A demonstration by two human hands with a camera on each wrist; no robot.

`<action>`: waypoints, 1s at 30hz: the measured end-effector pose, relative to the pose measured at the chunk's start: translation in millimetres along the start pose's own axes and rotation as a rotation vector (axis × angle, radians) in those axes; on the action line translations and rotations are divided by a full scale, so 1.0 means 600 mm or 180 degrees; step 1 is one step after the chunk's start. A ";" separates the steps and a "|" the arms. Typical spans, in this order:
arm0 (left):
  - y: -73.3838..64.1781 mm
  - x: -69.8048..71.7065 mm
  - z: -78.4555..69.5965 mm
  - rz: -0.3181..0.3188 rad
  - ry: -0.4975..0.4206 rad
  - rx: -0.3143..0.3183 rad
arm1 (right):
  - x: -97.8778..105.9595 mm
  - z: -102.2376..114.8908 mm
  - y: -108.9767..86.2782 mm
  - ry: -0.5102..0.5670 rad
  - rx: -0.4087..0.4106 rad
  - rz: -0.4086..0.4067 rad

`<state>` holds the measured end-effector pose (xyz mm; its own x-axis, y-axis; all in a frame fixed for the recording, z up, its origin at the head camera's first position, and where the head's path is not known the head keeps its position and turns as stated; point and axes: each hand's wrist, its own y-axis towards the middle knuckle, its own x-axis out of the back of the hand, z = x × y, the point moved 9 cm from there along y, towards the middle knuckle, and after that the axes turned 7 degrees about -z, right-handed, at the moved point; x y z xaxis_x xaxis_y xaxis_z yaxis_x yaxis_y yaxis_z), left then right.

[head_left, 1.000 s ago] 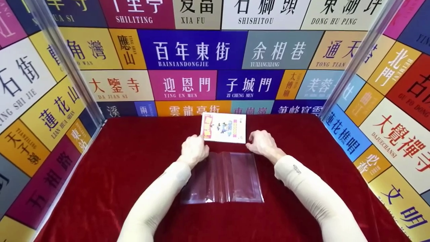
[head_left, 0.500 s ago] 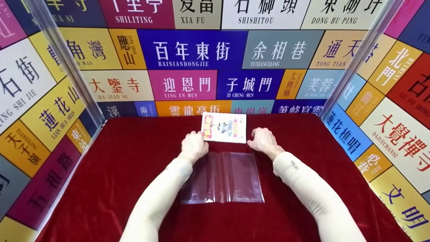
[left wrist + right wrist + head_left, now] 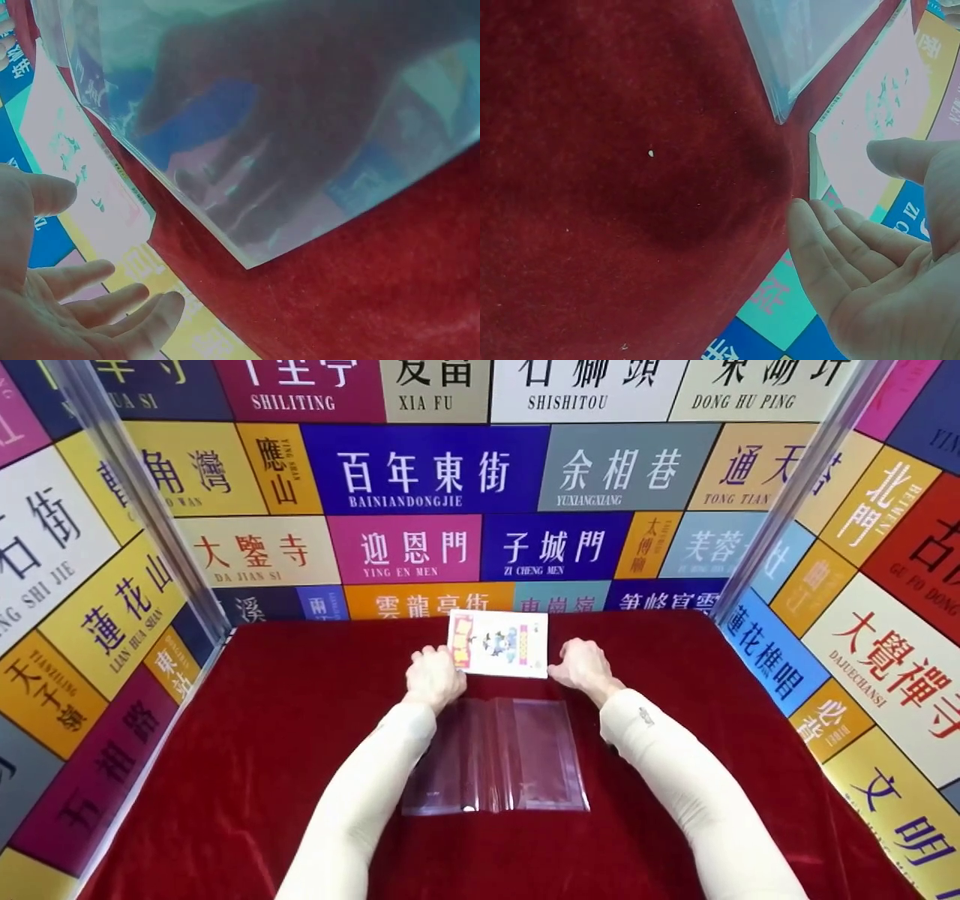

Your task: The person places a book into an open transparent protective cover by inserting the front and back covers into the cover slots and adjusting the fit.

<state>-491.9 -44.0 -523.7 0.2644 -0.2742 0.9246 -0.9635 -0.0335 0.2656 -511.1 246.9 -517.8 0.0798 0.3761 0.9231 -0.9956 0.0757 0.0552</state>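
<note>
A thin white book with a red and yellow strip and small cartoon figures lies at the far edge of the table. My left hand is at its left edge; in the left wrist view that hand's fingers are loosely bent, with nothing gripped between them. By the book's right edge is my right hand, its thumb and fingers spread apart in the right wrist view. Whether either hand touches the book I cannot tell. Nearer to me, a clear plastic book cover lies spread flat, with its left side partly behind my left forearm.
Dark red velvet cloth covers the table. Panels of colourful Chinese place names stand along the back and both sides, with transparent posts at the back corners.
My right hand has moved slightly up and away from me beside the book. The left hand has shifted very slightly forward. Book and plastic cover stay in place.
</note>
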 end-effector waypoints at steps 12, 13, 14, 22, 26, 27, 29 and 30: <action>0.024 -0.016 0.011 0.0186 -0.0124 0.0311 | 0.001 -0.009 0.016 0.0080 -0.0246 -0.0053; 0.027 -0.017 0.010 0.0181 -0.0145 0.0335 | 0.001 -0.009 0.018 0.0081 -0.0276 -0.0064; 0.029 -0.018 0.011 0.0193 -0.0157 0.0364 | 0.001 -0.010 0.020 0.0078 -0.0303 -0.0072; 0.039 -0.025 0.010 0.0265 -0.0274 0.0516 | -0.006 0.003 0.025 0.0123 -0.0376 -0.0167; 0.042 -0.037 0.014 0.0364 -0.0334 0.0618 | -0.015 0.016 0.026 0.0144 -0.0355 -0.0167; 0.042 -0.041 0.016 0.0387 -0.0345 0.0649 | -0.018 0.019 0.026 0.0152 -0.0362 -0.0162; 0.039 -0.050 0.019 0.0455 -0.0362 0.0704 | -0.026 0.021 0.027 0.0144 -0.0366 -0.0150; 0.037 -0.055 0.021 0.0486 -0.0372 0.0725 | -0.030 0.022 0.027 0.0140 -0.0380 -0.0143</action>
<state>-522.7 -47.6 -551.8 0.1217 -0.4010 0.9080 -0.9799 -0.1944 0.0455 -529.5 229.5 -528.3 0.1290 0.4098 0.9030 -0.9782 0.2018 0.0482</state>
